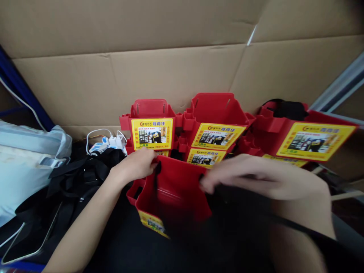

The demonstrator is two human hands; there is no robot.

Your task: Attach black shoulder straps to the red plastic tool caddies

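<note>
A red plastic tool box (179, 182) with a yellow label on its front tilts toward me in the middle of the view. Around its upper left edge, by a slot with a black strap (155, 178) hanging inside, my left hand (140, 163) is closed. My right hand (247, 176) is slightly blurred, its fingertips pinched together at the slot near the box's upper right edge. What lies between those fingertips is hidden. Dark shadow or black cloth obscures the lower right part of the box.
Behind stand stacked red tool boxes (214, 108), with a black strap bundle (291, 110) on the right stack. Black straps (82, 170) lie in a heap at left, near white plugs (115, 141) and a pale bag (25, 163). A cardboard wall (170, 76) closes off the back.
</note>
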